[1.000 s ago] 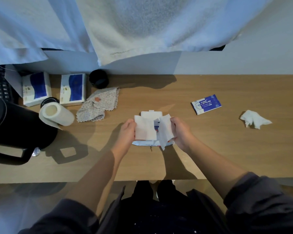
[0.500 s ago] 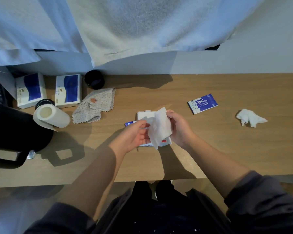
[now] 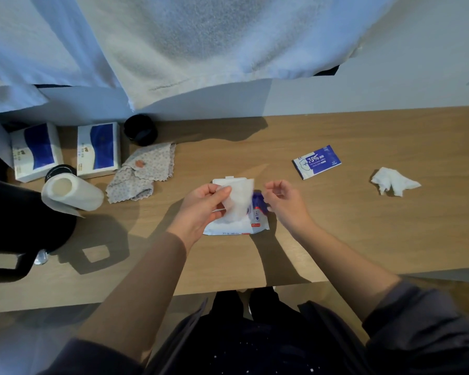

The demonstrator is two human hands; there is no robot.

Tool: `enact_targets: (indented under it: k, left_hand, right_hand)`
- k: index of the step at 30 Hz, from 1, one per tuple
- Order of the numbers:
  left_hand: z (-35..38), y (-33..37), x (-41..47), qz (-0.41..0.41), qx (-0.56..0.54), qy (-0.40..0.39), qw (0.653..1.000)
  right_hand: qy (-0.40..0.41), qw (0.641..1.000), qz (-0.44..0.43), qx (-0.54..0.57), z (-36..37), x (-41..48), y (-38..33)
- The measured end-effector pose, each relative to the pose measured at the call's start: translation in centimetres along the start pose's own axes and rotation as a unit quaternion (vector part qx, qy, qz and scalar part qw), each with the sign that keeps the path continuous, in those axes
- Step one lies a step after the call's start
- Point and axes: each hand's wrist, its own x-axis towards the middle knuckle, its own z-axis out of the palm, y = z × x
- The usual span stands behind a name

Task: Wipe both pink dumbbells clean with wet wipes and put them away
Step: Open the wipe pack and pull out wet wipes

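A white wet wipe [image 3: 237, 203] hangs from my left hand [image 3: 203, 208], pinched between thumb and fingers above the wet wipe pack [image 3: 251, 226]. The pack lies on the wooden desk [image 3: 336, 234] with its white lid flipped up behind the wipe. My right hand [image 3: 283, 203] hovers just right of the pack, fingers loosely curled and holding nothing. No pink dumbbell shows in the head view.
A crumpled used wipe [image 3: 393, 181] and a small blue alcohol wipe sachet [image 3: 316, 161] lie to the right. At the left are a paper towel roll [image 3: 71, 194], a patterned cloth [image 3: 142, 173], two blue-white boxes [image 3: 99, 150], a black cup [image 3: 140, 129] and a black kettle [image 3: 16, 228].
The wipe passed from my right hand to my left hand. My right hand let go and moved slightly right. The pack's blue label now shows.
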Motion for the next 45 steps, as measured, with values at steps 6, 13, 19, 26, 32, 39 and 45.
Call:
enact_targets:
  k: [6,13,19,26,32,39,45]
  left_hand:
    - [1.4,0.6,-0.5,0.03,0.061,-0.044,0.997]
    - [2.5,0.9,-0.4,0.08,0.226,-0.033,0.97]
    - [3.3,1.1,-0.4,0.164,0.34,-0.016,0.926]
    - [3.0,0.8,0.0,0.103,0.321,0.012,0.942]
    - [2.5,0.5,0.1,0.041,0.177,0.036,0.983]
    - [-0.4,-1.1,0.7,-0.049,-0.058,0.056,0.996]
    - [-0.9,-2.4,1.2,-0.059,0.018,0.113,0.992]
  right_hand:
    - [-0.181,0.978,0.015,0.098,0.6,-1.3,-0.4]
    - [-0.159,0.974,0.061,0.149,0.1,-0.7,0.3]
    - [-0.183,0.967,0.06,0.167,-0.2,-0.7,0.0]
    - [-0.166,0.967,0.075,0.18,-0.4,-0.3,0.0]
    - [-0.146,0.968,0.089,0.182,-0.5,-0.2,-0.3]
    - [-0.025,0.953,0.142,0.266,-2.2,0.3,-0.6]
    - [0.032,0.942,0.146,0.299,-2.7,0.2,-0.4]
